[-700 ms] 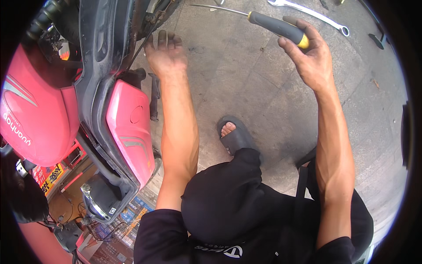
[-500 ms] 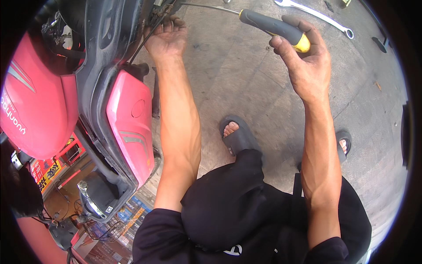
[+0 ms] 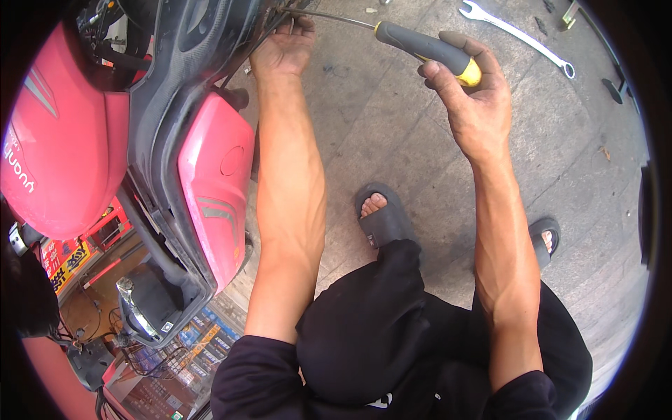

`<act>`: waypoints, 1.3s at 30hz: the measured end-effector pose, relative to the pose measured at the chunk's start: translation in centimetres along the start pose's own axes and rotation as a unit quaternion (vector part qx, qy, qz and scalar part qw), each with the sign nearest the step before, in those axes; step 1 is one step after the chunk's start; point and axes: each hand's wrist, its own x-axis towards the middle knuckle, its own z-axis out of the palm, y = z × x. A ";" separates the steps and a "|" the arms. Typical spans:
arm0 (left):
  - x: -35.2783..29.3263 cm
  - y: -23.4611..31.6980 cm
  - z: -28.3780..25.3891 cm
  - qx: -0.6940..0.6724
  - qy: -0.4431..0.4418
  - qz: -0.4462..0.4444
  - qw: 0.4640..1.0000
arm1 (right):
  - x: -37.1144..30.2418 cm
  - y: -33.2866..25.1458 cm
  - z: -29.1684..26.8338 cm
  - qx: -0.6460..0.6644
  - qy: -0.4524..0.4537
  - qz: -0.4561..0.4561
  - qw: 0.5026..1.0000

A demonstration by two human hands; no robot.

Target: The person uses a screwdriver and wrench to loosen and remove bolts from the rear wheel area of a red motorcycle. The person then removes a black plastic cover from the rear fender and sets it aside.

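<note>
A screwdriver (image 3: 427,50) with a grey and yellow handle is gripped by my right hand (image 3: 483,105), thumb on the near side of the handle and fingers around its butt end. Its long shank runs left to the underside of the pink and black scooter (image 3: 217,161), where the tip is lost among dark parts. Palm up, my left hand (image 3: 285,54) reaches in at that same spot, close to the shank's end. Its fingers curl upward against the scooter's lower edge, partly hidden, and what they hold cannot be made out. A thin dark cable or rod (image 3: 245,56) passes beside the wrist.
On the paved floor at the upper right lies a combination wrench (image 3: 521,37). A dark metal stand or bar (image 3: 616,87) is beyond it. Printed boxes (image 3: 203,343) and a black scooter part (image 3: 150,301) are at the lower left. My sandalled feet (image 3: 383,213) are on the floor.
The view has shifted slightly, so the scooter and wrench sit a little farther right in it. The screwdriver's handle and my right hand are slightly closer to the scooter. Both hands keep their hold.
</note>
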 end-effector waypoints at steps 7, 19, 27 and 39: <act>-0.5 -0.3 0.9 0.001 0.027 0.011 1.000 | 0.2 -0.5 0.2 0.027 0.001 0.038 0.999; -2.3 -0.4 3.2 -0.003 0.001 -0.022 1.000 | -0.4 -1.2 1.2 0.059 0.026 0.080 0.995; -1.8 -0.2 2.8 -0.025 0.003 -0.039 0.999 | 0.3 -0.6 0.9 0.001 0.048 0.034 0.998; -1.4 -0.8 3.6 -0.060 0.012 -0.025 0.998 | -1.6 -0.8 2.2 -0.035 0.080 -0.008 0.996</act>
